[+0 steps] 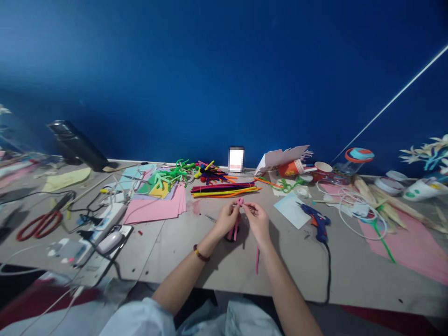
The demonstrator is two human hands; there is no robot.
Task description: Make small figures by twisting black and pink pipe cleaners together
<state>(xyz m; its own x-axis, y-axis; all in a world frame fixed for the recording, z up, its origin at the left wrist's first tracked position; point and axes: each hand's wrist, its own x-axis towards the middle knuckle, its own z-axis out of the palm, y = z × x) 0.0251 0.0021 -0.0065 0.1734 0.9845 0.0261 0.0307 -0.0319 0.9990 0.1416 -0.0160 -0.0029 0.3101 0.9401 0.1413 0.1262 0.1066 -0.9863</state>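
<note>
Near the middle of the table, my left hand (227,219) pinches a pink pipe cleaner (240,201) that is bent into a small loop at the top. The fingertips of my right hand (258,220) close on the same pink piece from the other side. Pink strands (234,232) hang below my left fingers over a dark round thing, partly hidden, that I cannot make out. A pink strip (257,261) hangs or lies beside my right wrist; where its upper end goes is hidden. Just beyond both hands lies a bundle of coloured pipe cleaners (224,189).
A blue glue gun (317,220) with a cable lies at right, by a pale blue sheet (291,210). Pink paper (154,211), a power strip (105,226) and red-handled scissors (40,225) are at left. A phone (236,159) leans against the blue wall.
</note>
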